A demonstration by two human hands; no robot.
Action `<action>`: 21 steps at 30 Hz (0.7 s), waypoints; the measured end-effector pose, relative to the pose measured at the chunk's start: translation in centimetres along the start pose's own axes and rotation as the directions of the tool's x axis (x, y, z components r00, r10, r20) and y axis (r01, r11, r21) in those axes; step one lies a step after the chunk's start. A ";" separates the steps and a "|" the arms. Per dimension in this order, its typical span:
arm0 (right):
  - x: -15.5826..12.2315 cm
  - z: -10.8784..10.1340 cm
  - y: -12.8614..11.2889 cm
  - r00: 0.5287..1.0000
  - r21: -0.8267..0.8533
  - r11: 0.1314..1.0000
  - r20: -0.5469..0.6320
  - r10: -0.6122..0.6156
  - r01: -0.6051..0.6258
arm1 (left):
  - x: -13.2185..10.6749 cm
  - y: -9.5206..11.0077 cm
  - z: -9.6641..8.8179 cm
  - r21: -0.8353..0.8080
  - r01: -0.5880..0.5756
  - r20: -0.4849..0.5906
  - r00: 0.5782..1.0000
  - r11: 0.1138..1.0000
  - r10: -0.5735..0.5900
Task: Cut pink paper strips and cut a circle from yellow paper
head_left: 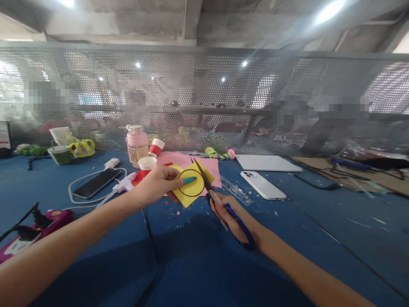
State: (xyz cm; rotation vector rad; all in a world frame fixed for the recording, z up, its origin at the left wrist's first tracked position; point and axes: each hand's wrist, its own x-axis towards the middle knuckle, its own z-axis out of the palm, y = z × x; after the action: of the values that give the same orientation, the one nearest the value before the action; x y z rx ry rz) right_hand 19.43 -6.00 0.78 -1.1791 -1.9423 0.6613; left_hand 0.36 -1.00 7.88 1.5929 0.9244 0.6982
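Observation:
My left hand pinches a yellow sheet of paper at its left side, the thumb lying over a black circle drawn on it. In my right hand is a pair of scissors with blue handles. Their blades meet the paper at its right side, by the edge of the circle. A larger pink sheet lies on the table behind the yellow paper. Just beyond my left hand stands a paper cup, partly hidden.
A pink bottle and a tipped red-and-white cup stand behind. A black phone with cables and a glue gun lie left, near a purple power strip. A white phone lies right. A perforated screen borders the table.

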 end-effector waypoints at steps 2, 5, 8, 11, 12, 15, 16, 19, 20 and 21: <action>0.0 0.0 -0.2 1.000 0.012 1.000 0.006 0.006 -0.006 | 0.0 -0.1 -0.1 0.012 -0.016 0.002 1.000 1.000 0.016; -0.1 0.1 -0.4 1.000 0.052 0.998 0.020 0.024 -0.025 | 0.1 -0.4 -0.2 0.068 -0.062 -0.005 0.998 0.996 0.063; -0.2 0.2 -0.3 0.998 0.089 0.995 0.036 0.048 -0.051 | 0.0 -0.5 -0.4 0.149 -0.085 0.002 0.996 0.985 0.086; -0.2 0.3 -0.1 0.998 0.094 0.994 0.036 0.055 -0.058 | -0.1 -0.2 -0.4 0.210 -0.075 0.006 0.997 0.975 0.076; -0.2 0.3 0.0 0.998 0.094 0.994 0.039 0.052 -0.055 | -0.2 -0.1 -0.3 0.222 -0.069 0.004 0.998 0.973 0.070; -0.1 0.3 0.1 0.998 0.089 0.995 0.042 0.040 -0.044 | -0.3 0.2 -0.2 0.245 -0.064 0.000 0.998 0.967 0.066; -0.1 0.3 0.1 0.999 0.083 0.996 0.039 0.035 -0.038 | -0.4 0.3 -0.2 0.252 -0.065 0.001 0.998 0.966 0.067; -0.1 0.3 0.1 0.999 0.058 0.998 0.035 0.011 -0.013 | -0.4 0.2 -0.2 0.270 -0.075 0.008 0.997 0.960 0.076; -0.1 0.2 0.1 0.999 0.053 0.999 0.038 0.005 -0.007 | -0.4 0.2 -0.2 0.275 -0.075 0.007 0.997 0.958 0.076; -0.1 0.2 0.0 0.999 0.048 0.999 0.040 0.000 -0.002 | -0.4 0.2 -0.2 0.279 -0.075 0.005 0.997 0.957 0.076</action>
State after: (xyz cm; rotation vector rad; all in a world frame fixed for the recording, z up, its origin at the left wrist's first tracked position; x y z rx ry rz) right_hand 19.28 -6.10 0.60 -1.1454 -1.9477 0.7336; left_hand 0.04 -1.24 8.14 1.8846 1.0047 0.6462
